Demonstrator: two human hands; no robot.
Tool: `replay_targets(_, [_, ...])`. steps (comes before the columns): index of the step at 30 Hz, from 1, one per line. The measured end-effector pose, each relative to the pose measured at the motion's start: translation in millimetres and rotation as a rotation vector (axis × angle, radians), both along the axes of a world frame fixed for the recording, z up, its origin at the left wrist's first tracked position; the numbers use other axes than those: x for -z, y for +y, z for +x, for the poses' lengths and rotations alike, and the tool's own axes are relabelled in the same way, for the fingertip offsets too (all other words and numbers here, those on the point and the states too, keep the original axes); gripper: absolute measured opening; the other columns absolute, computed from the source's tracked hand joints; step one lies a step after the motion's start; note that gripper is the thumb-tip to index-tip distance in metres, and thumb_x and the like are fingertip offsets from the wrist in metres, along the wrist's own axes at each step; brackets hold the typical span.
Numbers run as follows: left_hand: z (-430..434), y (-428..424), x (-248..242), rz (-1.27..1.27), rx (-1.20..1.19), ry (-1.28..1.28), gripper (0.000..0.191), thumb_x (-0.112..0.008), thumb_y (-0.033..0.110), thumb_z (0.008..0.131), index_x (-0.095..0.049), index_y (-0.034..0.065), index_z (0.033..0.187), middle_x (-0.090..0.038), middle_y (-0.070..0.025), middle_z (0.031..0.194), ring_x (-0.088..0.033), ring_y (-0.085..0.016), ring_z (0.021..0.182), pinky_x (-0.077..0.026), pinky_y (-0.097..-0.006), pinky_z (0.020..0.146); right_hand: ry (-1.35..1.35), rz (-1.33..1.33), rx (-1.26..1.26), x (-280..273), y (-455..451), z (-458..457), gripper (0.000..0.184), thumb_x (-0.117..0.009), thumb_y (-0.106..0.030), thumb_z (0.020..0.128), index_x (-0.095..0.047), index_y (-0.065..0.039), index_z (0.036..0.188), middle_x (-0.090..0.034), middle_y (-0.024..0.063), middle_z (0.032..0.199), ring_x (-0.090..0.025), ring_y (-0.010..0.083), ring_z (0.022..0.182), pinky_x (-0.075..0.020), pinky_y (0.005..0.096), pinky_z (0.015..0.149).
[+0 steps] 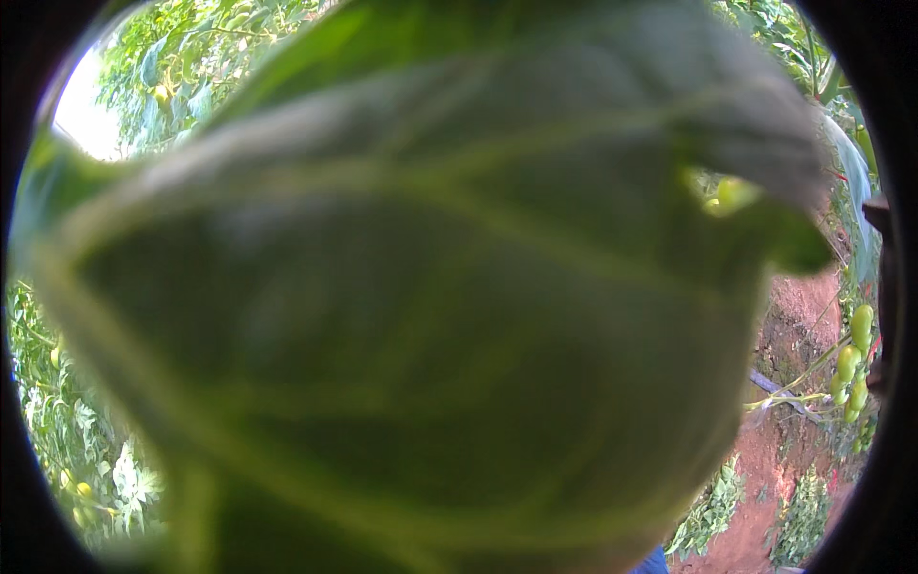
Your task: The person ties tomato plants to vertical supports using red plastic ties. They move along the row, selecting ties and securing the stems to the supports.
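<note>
A large green leaf (430,323) hangs right in front of the camera, blurred, and covers most of the view. Its pale veins spread from the left side. Neither of my hands is in view. Past the leaf's right edge hangs a cluster of elongated green tomatoes (848,362) on a thin stem. Through a gap in the leaf, a bit of pale green fruit (731,194) shows, too blurred to name exactly. A small piece of blue cloth (652,562) shows at the bottom edge.
Leafy tomato plants (79,430) with some yellowish fruit stand at the left, and more foliage (215,57) is at the upper left. Reddish soil (760,488) with low green plants (800,520) lies at the lower right. A dark object, not identifiable, stands at the right rim.
</note>
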State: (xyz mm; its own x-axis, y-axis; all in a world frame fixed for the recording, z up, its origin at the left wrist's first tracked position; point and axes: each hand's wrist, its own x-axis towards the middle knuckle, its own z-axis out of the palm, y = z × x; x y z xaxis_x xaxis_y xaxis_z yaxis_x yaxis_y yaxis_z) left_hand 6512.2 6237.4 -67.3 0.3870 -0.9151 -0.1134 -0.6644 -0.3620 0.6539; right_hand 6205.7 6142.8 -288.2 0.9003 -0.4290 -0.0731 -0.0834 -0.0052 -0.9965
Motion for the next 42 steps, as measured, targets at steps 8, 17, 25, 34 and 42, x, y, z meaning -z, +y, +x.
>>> replay_targets(8, [0, 7, 52, -0.285, -0.214, 0.556, 0.034, -0.066, 0.038, 0.094, -0.072, 0.0052, 0.095, -0.051, 0.0057, 0.065, -0.032, -0.004, 0.049, -0.023, -0.0251, 0.046, 0.006, -0.019, -0.018, 6, 2, -4, 0.017, -0.065, -0.012, 0.101, -0.069, 0.002, 0.109, -0.064, 0.0006, 0.075, -0.061, 0.0070, 0.061, -0.0484, 0.0244, 0.054])
replay_targets(17, [-32, 3, 120, -0.758, -0.176, 0.938, 0.022, -0.061, 0.021, 0.092, -0.068, 0.0000, 0.091, -0.036, 0.0102, 0.056, -0.028, -0.004, 0.045, -0.021, -0.0253, 0.044, -0.008, -0.056, -0.084, 19, 8, -3, 0.016, -0.065, -0.011, 0.101, -0.070, 0.002, 0.109, -0.068, 0.0033, 0.081, -0.061, 0.0077, 0.065, -0.0506, 0.0254, 0.058])
replay_targets(25, [-14, 47, 207, -0.235, -0.417, 0.360, 0.027, -0.059, 0.033, 0.091, -0.070, 0.0095, 0.089, -0.058, 0.0004, 0.072, -0.049, -0.010, 0.062, -0.035, -0.0294, 0.055, -0.021, -0.342, -0.442, -9, 13, -17, 0.021, -0.066, -0.017, 0.099, -0.072, -0.001, 0.112, -0.076, 0.0124, 0.100, -0.070, 0.0175, 0.091, -0.0559, 0.0347, 0.078])
replay_targets(34, [-98, 225, 325, -1.093, -1.522, 0.371, 0.016, -0.058, 0.025, 0.097, -0.060, 0.0109, 0.090, -0.046, 0.0061, 0.068, -0.035, -0.004, 0.050, -0.025, -0.0246, 0.043, -0.363, 0.334, 0.554, -72, -153, -44, 0.021, -0.069, -0.022, 0.095, -0.069, -0.004, 0.105, -0.067, 0.0013, 0.080, -0.056, 0.0061, 0.058, -0.0404, 0.0250, 0.045])
replay_targets(42, [-189, 137, 267, -0.616, -0.760, 0.116, 0.006, -0.068, 0.002, 0.092, -0.064, 0.0039, 0.087, -0.060, 0.0043, 0.077, -0.050, -0.004, 0.069, -0.040, -0.0231, 0.060, -0.359, 0.439, 0.215, -96, -144, 55, 0.032, -0.072, -0.029, 0.095, -0.068, -0.006, 0.118, -0.069, 0.0031, 0.102, -0.066, 0.0132, 0.081, -0.0539, 0.0277, 0.067])
